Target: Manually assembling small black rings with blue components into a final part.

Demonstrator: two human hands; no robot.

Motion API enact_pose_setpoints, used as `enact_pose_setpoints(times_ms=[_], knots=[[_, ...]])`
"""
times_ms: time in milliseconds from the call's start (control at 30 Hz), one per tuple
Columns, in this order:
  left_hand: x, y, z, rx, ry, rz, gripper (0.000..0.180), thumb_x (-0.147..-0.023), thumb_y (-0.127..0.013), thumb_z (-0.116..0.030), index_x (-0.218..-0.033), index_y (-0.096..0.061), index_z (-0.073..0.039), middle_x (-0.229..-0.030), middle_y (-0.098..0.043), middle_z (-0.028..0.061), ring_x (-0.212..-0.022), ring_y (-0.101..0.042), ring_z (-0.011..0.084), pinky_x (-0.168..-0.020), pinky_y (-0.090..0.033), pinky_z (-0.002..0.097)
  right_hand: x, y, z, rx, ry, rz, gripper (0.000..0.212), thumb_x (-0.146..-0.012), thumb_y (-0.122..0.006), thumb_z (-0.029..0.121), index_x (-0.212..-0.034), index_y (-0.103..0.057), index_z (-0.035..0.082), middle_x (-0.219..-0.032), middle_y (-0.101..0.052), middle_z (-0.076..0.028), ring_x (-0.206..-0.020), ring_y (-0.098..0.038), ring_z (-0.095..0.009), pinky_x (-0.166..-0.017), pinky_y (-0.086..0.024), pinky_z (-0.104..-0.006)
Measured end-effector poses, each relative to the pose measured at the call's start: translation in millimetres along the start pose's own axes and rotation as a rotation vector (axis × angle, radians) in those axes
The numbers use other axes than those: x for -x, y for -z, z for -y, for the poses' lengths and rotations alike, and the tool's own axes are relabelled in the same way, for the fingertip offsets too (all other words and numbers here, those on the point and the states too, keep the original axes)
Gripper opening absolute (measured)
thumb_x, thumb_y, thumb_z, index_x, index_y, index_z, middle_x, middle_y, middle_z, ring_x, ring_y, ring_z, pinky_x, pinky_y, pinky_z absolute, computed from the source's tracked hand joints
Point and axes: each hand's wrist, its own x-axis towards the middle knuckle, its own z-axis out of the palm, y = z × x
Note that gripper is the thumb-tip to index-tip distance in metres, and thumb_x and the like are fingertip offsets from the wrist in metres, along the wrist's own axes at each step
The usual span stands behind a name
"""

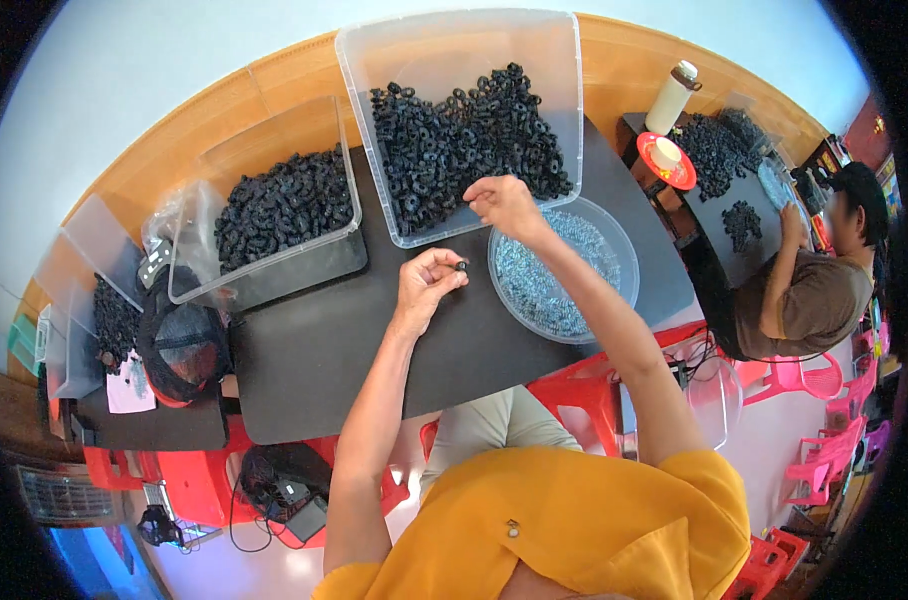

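Between the thumb and fingertips of my left hand (429, 288) is a small black ring-shaped part (462, 267), held above the dark table. My right hand (506, 206) hovers at the front edge of a large clear bin (398, 240), its fingers bent together in a pinch. Whatever those fingers hold, if anything, is too small to make out. Heaped inside the bin are many black ring-shaped parts (464, 140). Below my right forearm stands a round clear tub (629, 255) of small shiny silvery-blue pieces (544, 290).
Left of the large bin, a second clear bin (314, 262) holds black parts (284, 205). A person in a dark cap (179, 345) is at far left. Another person (819, 285) works at the right table, near a cream bottle (671, 98). Red stools (584, 395) stand below.
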Motion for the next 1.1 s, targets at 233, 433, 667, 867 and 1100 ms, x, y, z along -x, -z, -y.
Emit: enact_pose_setpoints(times_ms=[233,433,667,867,1100], knots=[[1.6,-1.9,-4.7,0.049,0.008,0.007,0.015,-0.076,-0.062,0.003,-0.090,-0.057,-0.002,-0.084,-0.061,0.0035,-0.072,-0.060,0.0098,-0.067,-0.050,0.0220,53.1,7.0,17.3,-0.554,-0.163,0.337,0.018,-0.080,-0.063,0.013,-0.094,-0.062,0.002,-0.081,-0.062,-0.003,-0.072,-0.059,-0.010,-0.067,-0.050,-0.0234],[4.3,-7.1,-11.4,0.039,0.016,0.018,0.016,-0.076,-0.061,0.004,-0.091,-0.057,-0.001,-0.084,-0.060,0.0040,-0.072,-0.060,0.0103,-0.067,-0.050,0.0224,66.3,3.7,16.7,-0.729,-0.214,0.393,0.019,-0.081,-0.062,0.011,-0.097,-0.061,0.002,-0.083,-0.063,-0.005,-0.073,-0.062,-0.012,-0.068,-0.052,-0.0235],[5.0,-6.6,-9.8,0.052,0.019,0.019,0.018,-0.076,-0.064,-0.002,-0.092,-0.056,-0.002,-0.084,-0.060,0.0035,-0.072,-0.060,0.0109,-0.066,-0.049,0.0231,69.6,4.0,14.2,-0.740,-0.191,0.392,0.019,-0.080,-0.062,0.012,-0.096,-0.060,0.001,-0.083,-0.063,-0.006,-0.072,-0.061,-0.011,-0.068,-0.052,-0.0236],[3.1,-5.6,-9.2,0.018,-0.002,0.026,0.017,-0.077,-0.063,-0.002,-0.093,-0.056,-0.002,-0.083,-0.061,0.0038,-0.071,-0.060,0.0112,-0.066,-0.049,0.0228,67.9,3.1,17.7,-0.591,-0.128,0.365,0.017,-0.079,-0.062,0.009,-0.093,-0.060,0.000,-0.083,-0.063,-0.005,-0.072,-0.061,-0.011,-0.067,-0.052,-0.0237],[2.8,-6.2,-8.4,0.015,0.028,0.004,0.016,-0.078,-0.061,0.003,-0.092,-0.058,-0.003,-0.081,-0.060,0.0029,-0.070,-0.060,0.0092,-0.065,-0.050,0.0217,69.8,-5.6,12.8,-0.460,-0.038,0.251,0.010,-0.079,-0.059,0.004,-0.087,-0.061,-0.001,-0.073,-0.061,-0.004,-0.064,-0.056,-0.007,-0.058,-0.049,-0.0221]])
